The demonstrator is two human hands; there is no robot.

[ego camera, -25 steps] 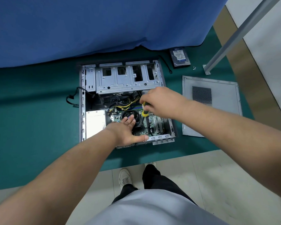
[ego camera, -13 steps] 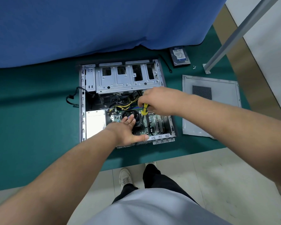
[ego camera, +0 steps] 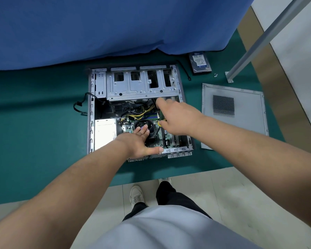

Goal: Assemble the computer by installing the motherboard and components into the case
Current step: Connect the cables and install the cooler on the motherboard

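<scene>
The open grey metal computer case (ego camera: pixel 138 112) lies near the green tabletop's (ego camera: pixel 34 123) front edge. The left hand (ego camera: pixel 139 142) rests flat inside, fingers straight; the right hand (ego camera: pixel 176 117) grips a yellow-handled screwdriver (ego camera: pixel 160 124).

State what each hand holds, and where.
Right hand: yellow-handled screwdriver, gripped by the handle. Left hand: nothing; it rests flat on the CPU fan.

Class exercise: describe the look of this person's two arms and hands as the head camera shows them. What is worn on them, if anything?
Both forearms are bare up to the frame edge: no sleeves show. The left hand and right hand wear no gloves, and no watch, ring or wristband is visible. Fingernails look short and plain.
</scene>
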